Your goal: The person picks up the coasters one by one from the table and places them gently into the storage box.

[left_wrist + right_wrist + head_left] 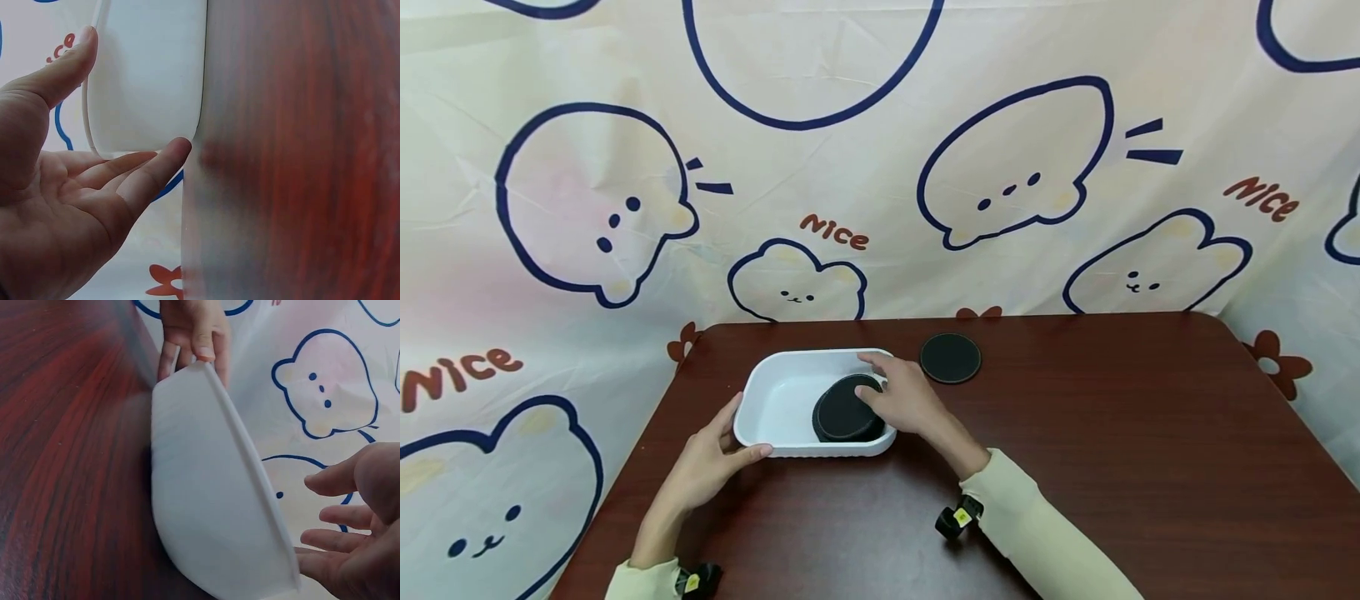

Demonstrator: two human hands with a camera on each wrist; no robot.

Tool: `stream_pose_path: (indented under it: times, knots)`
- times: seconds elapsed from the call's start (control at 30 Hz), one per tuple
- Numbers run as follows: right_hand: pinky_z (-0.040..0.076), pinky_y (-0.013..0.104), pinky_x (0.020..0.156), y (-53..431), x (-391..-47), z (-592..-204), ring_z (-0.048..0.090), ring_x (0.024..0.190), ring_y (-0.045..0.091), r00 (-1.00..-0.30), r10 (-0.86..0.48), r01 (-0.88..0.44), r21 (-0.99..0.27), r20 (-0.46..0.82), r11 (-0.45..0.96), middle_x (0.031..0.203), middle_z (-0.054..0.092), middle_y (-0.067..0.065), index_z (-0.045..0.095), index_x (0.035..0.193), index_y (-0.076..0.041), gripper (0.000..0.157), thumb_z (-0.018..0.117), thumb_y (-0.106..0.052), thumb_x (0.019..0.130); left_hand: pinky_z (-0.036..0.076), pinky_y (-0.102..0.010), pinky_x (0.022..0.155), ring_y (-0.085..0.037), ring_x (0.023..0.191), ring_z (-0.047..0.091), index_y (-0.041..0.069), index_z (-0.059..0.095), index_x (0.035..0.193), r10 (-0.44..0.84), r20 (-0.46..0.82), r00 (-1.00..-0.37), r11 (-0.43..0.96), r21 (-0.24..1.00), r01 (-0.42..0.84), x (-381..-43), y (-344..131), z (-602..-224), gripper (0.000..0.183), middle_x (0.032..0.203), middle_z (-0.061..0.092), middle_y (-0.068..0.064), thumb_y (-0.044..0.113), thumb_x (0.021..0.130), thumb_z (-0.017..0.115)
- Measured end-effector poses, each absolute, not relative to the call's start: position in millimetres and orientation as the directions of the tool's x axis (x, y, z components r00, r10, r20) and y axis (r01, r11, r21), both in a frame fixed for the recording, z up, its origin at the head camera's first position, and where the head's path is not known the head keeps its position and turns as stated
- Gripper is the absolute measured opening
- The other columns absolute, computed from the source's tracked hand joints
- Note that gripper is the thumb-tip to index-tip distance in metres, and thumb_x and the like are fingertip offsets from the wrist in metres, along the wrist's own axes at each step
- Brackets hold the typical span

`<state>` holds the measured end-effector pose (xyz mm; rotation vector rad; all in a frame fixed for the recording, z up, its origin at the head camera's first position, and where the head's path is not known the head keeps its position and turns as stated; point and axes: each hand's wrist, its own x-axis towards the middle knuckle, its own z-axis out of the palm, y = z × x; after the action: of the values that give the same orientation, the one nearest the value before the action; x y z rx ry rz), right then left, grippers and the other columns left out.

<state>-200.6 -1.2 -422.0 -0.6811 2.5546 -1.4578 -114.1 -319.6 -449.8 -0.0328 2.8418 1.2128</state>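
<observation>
A white tray point(778, 400) with rounded corners sits on the table, toward its far left. Inside, at the tray's right end, lies what looks like a small stack of round black coasters point(847, 412). My left hand point(703, 458) holds the tray's left end, thumb on the near rim and fingers against the side wall point(150, 81). Over the right end reaches my right hand point(906, 396), its thumb above the stack's edge. Loosely spread, the right fingers point(340, 515) grip nothing in the right wrist view; whether the thumb touches the top coaster cannot be seen.
One more black coaster point(951, 358) lies flat on the dark wooden table point(1112, 450), just right of the tray near the back edge. Behind and beside the table hangs a cream cloth point(880, 167) printed with cartoon bears.
</observation>
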Motion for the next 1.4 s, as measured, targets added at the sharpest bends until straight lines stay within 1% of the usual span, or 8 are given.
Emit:
stream_pose_path:
  times: [0.17,0.33,0.53,0.7,0.87,0.97,1.17,1.4]
  knots:
    - [0.057,0.05,0.108,10.7,-198.8,-419.1,0.061,0.143,0.034,-0.904,-0.398,-0.316,-0.87,0.155,0.38,0.156,0.061,0.013,0.059,0.153,-0.009,0.052,0.072,-0.015,0.103,0.063,-0.046,0.097,-0.046,0.135,0.064,0.006,0.019,0.172,0.001,-0.056,-0.998,0.69,0.723,-0.04,-113.5,-318.9,-450.3,0.111,0.163,0.046,-0.03,0.043,0.092,0.086]
    - [0.057,0.05,0.109,28.1,-204.6,-418.7,0.064,0.141,0.032,-0.918,-0.372,-0.277,-0.891,0.136,0.359,0.154,0.063,0.012,0.061,0.152,-0.015,0.05,0.072,-0.016,0.103,0.064,-0.044,0.096,-0.046,0.134,0.066,0.007,0.019,0.172,0.004,-0.049,-0.999,0.685,0.727,-0.033,-113.6,-319.6,-449.0,0.11,0.161,0.049,-0.03,0.041,0.092,0.086]
    - [0.057,0.05,0.11,51.6,-214.4,-420.6,0.065,0.14,0.032,-0.924,-0.368,-0.252,-0.894,0.108,0.37,0.154,0.062,0.013,0.057,0.155,-0.013,0.052,0.071,-0.018,0.104,0.065,-0.041,0.095,-0.045,0.133,0.067,0.009,0.019,0.172,0.001,-0.047,-0.999,0.682,0.731,-0.034,-114.4,-319.8,-449.4,0.11,0.161,0.05,-0.03,0.042,0.092,0.086]
    - [0.058,0.053,0.108,71.6,-220.1,-423.6,0.063,0.14,0.037,-0.93,-0.351,-0.241,-0.902,0.108,0.36,0.156,0.06,0.018,0.054,0.156,-0.008,0.054,0.069,-0.017,0.105,0.065,-0.039,0.095,-0.044,0.134,0.066,0.009,0.019,0.172,-0.001,-0.053,-0.999,0.669,0.742,-0.04,-114.3,-319.7,-448.3,0.111,0.163,0.048,-0.029,0.041,0.091,0.087]
    - [0.058,0.053,0.106,87.2,-224.8,-427.0,0.064,0.14,0.036,-0.944,-0.315,-0.216,-0.906,0.099,0.364,0.156,0.06,0.017,0.053,0.157,-0.008,0.055,0.069,-0.017,0.105,0.064,-0.04,0.095,-0.045,0.133,0.067,0.008,0.018,0.172,0.013,-0.047,-0.999,0.66,0.751,-0.027,-113.2,-318.7,-447.5,0.111,0.163,0.046,-0.031,0.037,0.091,0.088]
    - [0.058,0.052,0.107,93.9,-229.5,-431.9,0.064,0.14,0.035,-0.949,-0.302,-0.208,-0.899,0.09,0.385,0.157,0.06,0.016,0.052,0.159,-0.01,0.056,0.068,-0.019,0.106,0.064,-0.041,0.095,-0.045,0.132,0.067,0.007,0.017,0.172,0.016,-0.049,-0.999,0.662,0.749,-0.026,-112.5,-318.3,-446.8,0.112,0.163,0.046,-0.032,0.036,0.091,0.088]
    - [0.055,0.054,0.11,107.3,-241.8,-441.2,0.062,0.143,0.034,-0.949,-0.306,-0.203,-0.902,0.084,0.382,0.159,0.057,0.018,0.047,0.162,-0.009,0.061,0.068,-0.021,0.106,0.063,-0.044,0.097,-0.045,0.134,0.066,0.006,0.015,0.172,0.002,-0.072,-0.997,0.68,0.731,-0.051,-112.5,-318.1,-446.5,0.113,0.163,0.044,-0.032,0.037,0.092,0.087]
    - [0.047,0.055,0.12,124.5,-254.2,-450.9,0.051,0.153,0.036,-0.951,-0.307,-0.156,-0.903,0.029,0.4,0.165,0.051,0.018,0.042,0.165,-0.011,0.065,0.069,-0.023,0.107,0.062,-0.047,0.099,-0.045,0.132,0.067,0.007,0.017,0.172,-0.005,-0.077,-0.997,0.676,0.734,-0.06,-112.5,-317.1,-448.1,0.112,0.163,0.045,-0.031,0.039,0.091,0.088]
